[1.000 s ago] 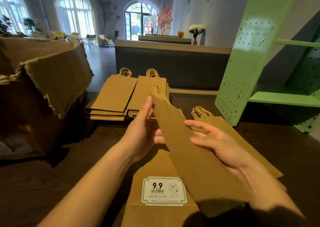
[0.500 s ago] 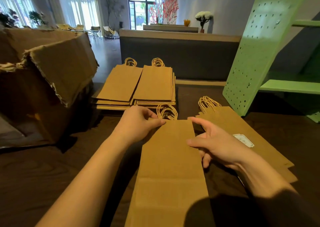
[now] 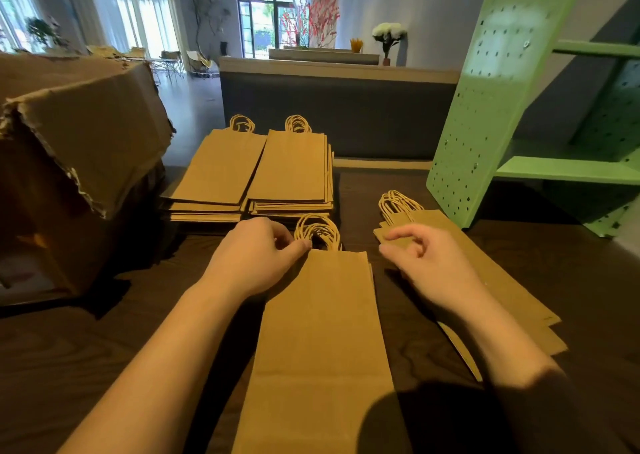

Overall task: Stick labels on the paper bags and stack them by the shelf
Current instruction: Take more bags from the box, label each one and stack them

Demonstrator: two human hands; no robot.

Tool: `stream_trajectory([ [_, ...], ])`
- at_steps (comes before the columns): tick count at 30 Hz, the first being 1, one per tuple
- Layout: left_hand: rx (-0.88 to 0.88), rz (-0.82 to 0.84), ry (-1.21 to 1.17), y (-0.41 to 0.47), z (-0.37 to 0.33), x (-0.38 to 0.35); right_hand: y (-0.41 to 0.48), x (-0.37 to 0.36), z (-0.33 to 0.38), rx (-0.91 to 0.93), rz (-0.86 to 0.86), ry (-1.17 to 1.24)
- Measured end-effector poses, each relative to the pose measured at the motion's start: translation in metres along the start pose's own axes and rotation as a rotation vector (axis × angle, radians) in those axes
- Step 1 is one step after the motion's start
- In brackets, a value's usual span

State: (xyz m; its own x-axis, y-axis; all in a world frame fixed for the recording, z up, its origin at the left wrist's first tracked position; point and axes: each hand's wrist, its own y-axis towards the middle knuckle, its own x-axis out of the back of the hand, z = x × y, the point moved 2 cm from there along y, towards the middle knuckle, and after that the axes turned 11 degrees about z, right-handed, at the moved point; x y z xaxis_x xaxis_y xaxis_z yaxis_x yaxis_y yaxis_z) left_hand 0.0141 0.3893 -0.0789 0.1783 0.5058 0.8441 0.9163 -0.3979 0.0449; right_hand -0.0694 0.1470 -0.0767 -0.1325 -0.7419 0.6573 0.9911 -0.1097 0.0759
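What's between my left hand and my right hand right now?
Head view: the top edge of the front paper bag and its twisted handles lie between the left hand and right hand, plus a strip of dark table.

Flat bag (image 3: 322, 332), bottom off lower edge

2 bare forearms (image 3: 166, 360), left hand (image 3: 256, 259), right hand (image 3: 433, 266)
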Motion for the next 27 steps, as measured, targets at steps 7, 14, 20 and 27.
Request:
stream_trajectory([
  [7, -0.3, -0.255, -0.15, -0.017, -0.021, 0.004, 0.008, 0.018, -0.036, -0.494, -0.077, -0.425],
  [14, -0.469, 0.122, -0.123, -0.027, -0.039, -0.016, 0.005, 0.017, -0.041, -0.57, 0.075, -0.461],
  [20, -0.457, 0.212, -0.056, -0.023, -0.039, -0.023, 0.003, 0.014, -0.033, -0.522, 0.101, -0.53],
  [27, -0.429, 0.187, -0.112, -0.022, -0.038, -0.022, -0.003, 0.016, -0.008, -0.194, -0.051, -0.216],
])
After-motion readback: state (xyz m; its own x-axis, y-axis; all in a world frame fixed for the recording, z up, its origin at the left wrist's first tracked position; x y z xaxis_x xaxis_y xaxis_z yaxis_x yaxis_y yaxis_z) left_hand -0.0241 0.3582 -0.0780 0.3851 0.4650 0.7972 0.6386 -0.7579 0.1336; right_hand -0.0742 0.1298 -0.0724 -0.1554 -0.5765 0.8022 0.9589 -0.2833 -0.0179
